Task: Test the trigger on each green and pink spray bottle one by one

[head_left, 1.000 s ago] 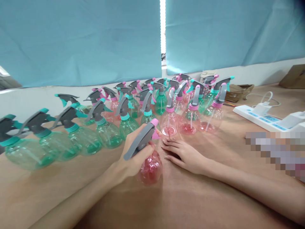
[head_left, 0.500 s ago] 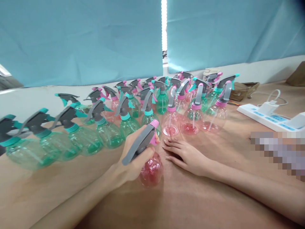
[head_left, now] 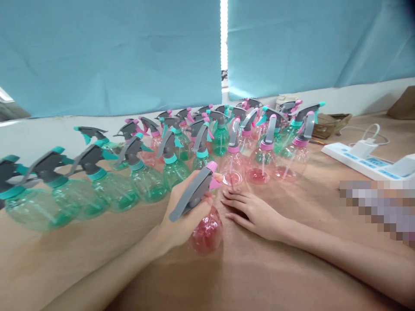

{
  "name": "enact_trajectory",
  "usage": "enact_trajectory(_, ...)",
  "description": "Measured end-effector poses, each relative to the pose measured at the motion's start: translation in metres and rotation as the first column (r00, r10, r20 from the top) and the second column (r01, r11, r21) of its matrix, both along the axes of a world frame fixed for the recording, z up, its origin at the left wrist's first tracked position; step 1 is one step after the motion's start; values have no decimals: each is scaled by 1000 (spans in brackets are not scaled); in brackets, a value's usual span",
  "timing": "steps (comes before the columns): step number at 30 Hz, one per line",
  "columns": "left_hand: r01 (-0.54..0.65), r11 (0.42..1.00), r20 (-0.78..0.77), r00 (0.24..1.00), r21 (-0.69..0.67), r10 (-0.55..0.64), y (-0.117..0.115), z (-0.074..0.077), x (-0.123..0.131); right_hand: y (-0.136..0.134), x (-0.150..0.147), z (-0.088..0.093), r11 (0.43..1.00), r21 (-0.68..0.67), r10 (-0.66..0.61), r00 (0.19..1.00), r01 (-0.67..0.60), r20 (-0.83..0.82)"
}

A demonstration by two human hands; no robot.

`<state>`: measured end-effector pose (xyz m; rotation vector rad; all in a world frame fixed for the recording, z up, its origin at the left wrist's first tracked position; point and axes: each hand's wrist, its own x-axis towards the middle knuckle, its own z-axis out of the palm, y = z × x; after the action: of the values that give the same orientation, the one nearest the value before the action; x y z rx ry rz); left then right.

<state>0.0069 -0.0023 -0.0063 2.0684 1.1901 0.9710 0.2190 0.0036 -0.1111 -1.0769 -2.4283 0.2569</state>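
Note:
My left hand [head_left: 186, 211] is wrapped round the neck of a pink spray bottle [head_left: 207, 233] with a grey and pink trigger head. A finger shows by its pink trigger, and red-tinted liquid is visible in the round body. Palm down on the tabletop [head_left: 259, 276], my right hand [head_left: 256, 214] lies flat with its fingers stretched out, just right of that bottle and touching no bottle. Beyond the right fingertips stands another pink spray bottle [head_left: 231, 166]. A green spray bottle [head_left: 202, 160] is partly hidden behind my left hand.
Several green spray bottles [head_left: 121, 192] line the left side, with more green and pink ones crowded behind. A white power strip [head_left: 366, 162] with plugs lies at right, near a brown pouch [head_left: 327, 125]. Blue curtains [head_left: 113, 56] hang at the back.
A finger of my left hand has stretched forward past the pink trigger, and the held bottle's head has shifted very slightly. My right hand has stayed in place.

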Motion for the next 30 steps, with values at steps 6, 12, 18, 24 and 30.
enact_trajectory(6, 51, 999, 12, 999, -17, -51, 1, -3, 0, 0, 0, 0, 1000, 1, 2, 1000, -2, 4)
enact_trajectory(12, 79, 997, 28, 997, -17, -78, 1, -1, -1, 0, 0, 1, 1000, -7, 1, 1000, -1, -11)
enact_trajectory(18, 80, 997, 35, 996, -8, -80, 1, -1, 0, -1, 0, 2, 1000, -3, 1, 1000, -2, -23)
enact_trajectory(24, 78, 997, 28, 997, -8, -77, 1, -2, 0, -1, -1, 3, 1000, -11, -1, 1000, 0, -9)
enact_trajectory(30, 76, 997, 33, 997, -31, -75, 1, -3, -2, -1, 0, 1, 1000, 0, -2, 1000, 2, -10)
